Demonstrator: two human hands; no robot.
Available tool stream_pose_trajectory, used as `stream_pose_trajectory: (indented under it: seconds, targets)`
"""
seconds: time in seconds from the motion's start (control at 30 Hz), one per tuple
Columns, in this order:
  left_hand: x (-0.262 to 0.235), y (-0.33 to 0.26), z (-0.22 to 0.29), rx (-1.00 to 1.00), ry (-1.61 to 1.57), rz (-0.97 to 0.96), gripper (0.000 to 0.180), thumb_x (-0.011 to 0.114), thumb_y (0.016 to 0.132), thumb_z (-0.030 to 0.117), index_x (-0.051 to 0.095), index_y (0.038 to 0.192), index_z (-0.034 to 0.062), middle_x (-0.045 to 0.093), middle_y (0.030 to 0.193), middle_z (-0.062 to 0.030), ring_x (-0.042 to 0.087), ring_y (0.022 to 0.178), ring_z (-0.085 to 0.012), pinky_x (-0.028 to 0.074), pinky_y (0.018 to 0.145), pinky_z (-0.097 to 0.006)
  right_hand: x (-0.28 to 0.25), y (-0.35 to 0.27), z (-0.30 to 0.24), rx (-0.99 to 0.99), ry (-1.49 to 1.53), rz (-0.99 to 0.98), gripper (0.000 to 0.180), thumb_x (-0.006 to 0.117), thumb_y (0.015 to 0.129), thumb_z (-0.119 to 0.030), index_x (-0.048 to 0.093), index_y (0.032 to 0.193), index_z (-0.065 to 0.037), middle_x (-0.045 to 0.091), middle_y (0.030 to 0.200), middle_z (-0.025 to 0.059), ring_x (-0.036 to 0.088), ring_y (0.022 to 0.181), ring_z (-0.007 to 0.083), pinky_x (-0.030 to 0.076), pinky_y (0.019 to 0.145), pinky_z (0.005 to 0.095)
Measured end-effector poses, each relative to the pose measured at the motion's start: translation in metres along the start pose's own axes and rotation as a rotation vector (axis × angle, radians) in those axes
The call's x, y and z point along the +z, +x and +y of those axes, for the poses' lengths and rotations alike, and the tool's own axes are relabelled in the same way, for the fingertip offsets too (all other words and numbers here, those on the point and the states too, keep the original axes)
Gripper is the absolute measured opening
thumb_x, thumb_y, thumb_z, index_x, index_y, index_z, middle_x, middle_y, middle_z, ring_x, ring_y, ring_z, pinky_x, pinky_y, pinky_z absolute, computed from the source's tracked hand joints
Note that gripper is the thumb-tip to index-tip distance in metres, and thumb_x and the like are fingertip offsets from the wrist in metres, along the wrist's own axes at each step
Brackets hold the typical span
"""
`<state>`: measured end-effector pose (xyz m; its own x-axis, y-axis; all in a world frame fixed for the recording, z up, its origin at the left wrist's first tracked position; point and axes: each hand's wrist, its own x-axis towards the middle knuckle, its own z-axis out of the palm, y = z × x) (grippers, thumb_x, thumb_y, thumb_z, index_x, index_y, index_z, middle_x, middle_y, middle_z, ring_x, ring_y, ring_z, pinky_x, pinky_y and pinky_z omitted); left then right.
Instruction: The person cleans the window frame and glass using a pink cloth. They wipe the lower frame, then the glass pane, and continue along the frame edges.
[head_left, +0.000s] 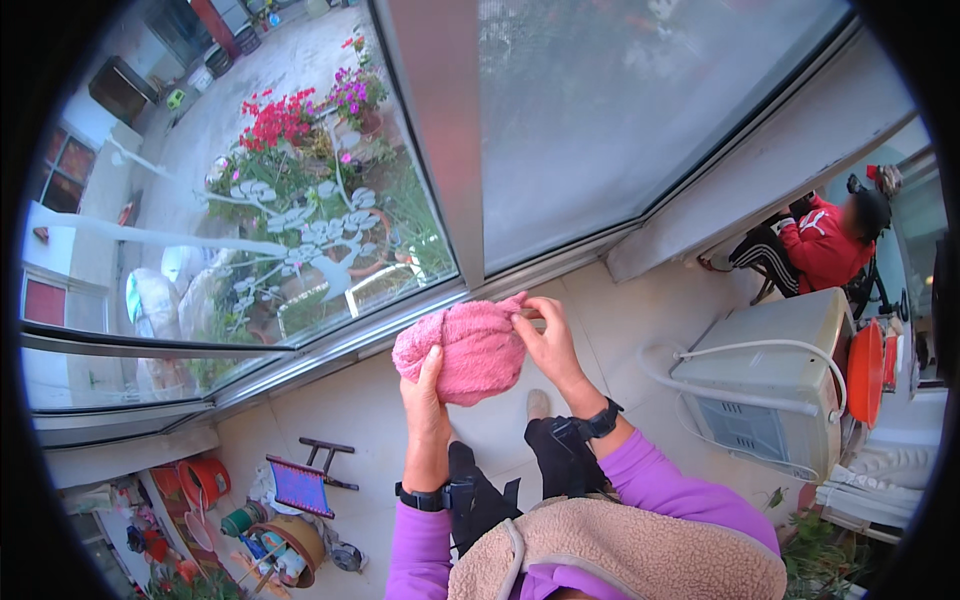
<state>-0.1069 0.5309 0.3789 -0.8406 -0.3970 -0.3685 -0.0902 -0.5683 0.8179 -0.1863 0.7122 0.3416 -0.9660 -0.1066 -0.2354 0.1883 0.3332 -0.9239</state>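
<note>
A pink fluffy cloth [470, 352], folded into a rounded bundle, is held up in front of the window. My left hand [425, 400] grips its lower left side, thumb on the front and the other fingers hidden behind it. At the upper right, my right hand [548, 345] pinches a small twisted end of the cloth between thumb and fingers. Both wrists carry dark bands, below purple sleeves.
Tall glass window panes [640, 110] rise just ahead. A washing machine [750, 390] with a pale hose stands right, near a seated person in red [825, 245]. Lower left are a folding stool [302, 486], a red bucket [204, 480] and a filled brown tub [302, 550].
</note>
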Motion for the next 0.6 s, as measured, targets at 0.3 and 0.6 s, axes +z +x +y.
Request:
stream_pose_trajectory:
  seconds: [0.3, 0.6]
  targets:
    - [0.064, -0.031, 0.024, -0.078, 0.149, -0.176, 0.052, 0.063, 0.097, 0.033, 0.05, 0.139, 0.0062, 0.058, 0.13, -0.0063, 0.056, 0.118, -0.015, 0.045, 0.099, -0.033, -0.024, -0.045, -0.043, -0.399, 0.4, -0.246, 0.076, 0.078, 0.081, -0.014, 0.039, 0.145, -0.002, 0.047, 0.141, 0.0144, 0.046, 0.131, 0.0221, 0.039, 0.109, 0.036]
    - [0.051, -0.075, 0.069, 0.17, 0.315, 0.036, 0.055, 0.055, 0.101, 0.031, 0.038, 0.149, 0.0085, 0.046, 0.143, -0.0155, 0.049, 0.131, -0.0259, 0.054, 0.094, -0.041, -0.084, 0.025, -0.15, -0.786, 0.41, 0.228, 0.069, 0.074, 0.079, -0.009, 0.045, 0.141, -0.001, 0.053, 0.132, 0.0148, 0.053, 0.12, 0.0233, 0.043, 0.102, 0.0367]
